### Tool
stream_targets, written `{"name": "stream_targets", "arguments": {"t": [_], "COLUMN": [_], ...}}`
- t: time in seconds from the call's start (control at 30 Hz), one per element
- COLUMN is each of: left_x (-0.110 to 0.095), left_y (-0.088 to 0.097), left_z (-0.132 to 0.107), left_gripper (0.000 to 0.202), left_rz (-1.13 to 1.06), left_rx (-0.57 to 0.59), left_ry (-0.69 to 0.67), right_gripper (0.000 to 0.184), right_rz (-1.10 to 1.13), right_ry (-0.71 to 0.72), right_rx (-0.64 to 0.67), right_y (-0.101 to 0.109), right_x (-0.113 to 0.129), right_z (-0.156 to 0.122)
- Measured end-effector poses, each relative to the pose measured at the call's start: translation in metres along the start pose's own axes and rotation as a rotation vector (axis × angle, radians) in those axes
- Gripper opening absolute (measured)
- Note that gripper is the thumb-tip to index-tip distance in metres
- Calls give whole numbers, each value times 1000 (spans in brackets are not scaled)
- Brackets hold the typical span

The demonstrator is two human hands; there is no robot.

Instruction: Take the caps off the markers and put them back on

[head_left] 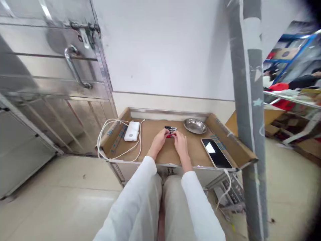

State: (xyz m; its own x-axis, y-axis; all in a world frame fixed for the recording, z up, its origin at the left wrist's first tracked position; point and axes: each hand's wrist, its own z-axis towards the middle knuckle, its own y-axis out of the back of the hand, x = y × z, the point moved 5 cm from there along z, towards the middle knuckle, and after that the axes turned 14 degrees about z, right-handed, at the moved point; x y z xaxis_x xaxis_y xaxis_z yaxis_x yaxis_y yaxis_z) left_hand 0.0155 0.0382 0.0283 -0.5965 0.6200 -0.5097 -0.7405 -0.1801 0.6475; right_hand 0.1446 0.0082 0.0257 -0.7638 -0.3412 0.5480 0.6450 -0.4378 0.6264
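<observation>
My left hand and my right hand meet near the middle of a cardboard-lined table. The fingers of both are closed at the two ends of a small, slim red thing, which looks like a pen; fingertips partly cover it. Just beyond the fingers lie slim black pen-like things, side by side and too small to make out fully. To the right of them, farther back, stands a round, shallow metal dish.
A white power bank lies at the left with a looped white cable hanging over the edge. At the right front a phone has a cable plugged in. Raised cardboard sides flank the table; a grey wrapped pillar stands right.
</observation>
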Motion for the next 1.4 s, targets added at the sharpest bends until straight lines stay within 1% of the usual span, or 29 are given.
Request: {"name": "stream_targets", "arguments": {"t": [0.13,0.23,0.4,0.57,0.63,0.77,0.83,0.93,1.13,1.23,1.4], "left_x": [-4,-3,2,2,1,-4,-5,-7,-7,-7,-6], "left_y": [-3,-4,-5,-6,-6,-7,-7,-7,-12,-12,-5], "left_z": [0,-1,-1,-1,-1,-2,-3,-4,-4,-3,0], "left_gripper": [12,14,14,17,22,32,30,24,21,19,19], "left_rz": [-22,-47,-63,-50,6,215,307,400,468,466,475], "left_rx": [45,36,-6,17,41,111,150,182,253,230,125], "left_ry": [-41,-57,-39,-12,-12,-69,-81,-93,-106,-98,-51], "right_gripper": [24,26,25,26,28,33,36,39,41,41,40], "right_rz": [1,24,67,62,63,59,48,35,31,31,-10], "right_ry": [21,39,78,82,69,21,-5,-44,-76,-99,-136], "right_rx": [11,15,12,7,-22,-107,-145,-170,-160,-161,-175], "right_y": [0,-2,-3,-4,-4,1,3,6,5,6,9], "right_x": [2,3,3,0,-3,-9,-10,-11,-12,-11,-11], "right_z": [0,-1,-1,-1,-1,-1,-2,-2,-2,-3,-4]}}
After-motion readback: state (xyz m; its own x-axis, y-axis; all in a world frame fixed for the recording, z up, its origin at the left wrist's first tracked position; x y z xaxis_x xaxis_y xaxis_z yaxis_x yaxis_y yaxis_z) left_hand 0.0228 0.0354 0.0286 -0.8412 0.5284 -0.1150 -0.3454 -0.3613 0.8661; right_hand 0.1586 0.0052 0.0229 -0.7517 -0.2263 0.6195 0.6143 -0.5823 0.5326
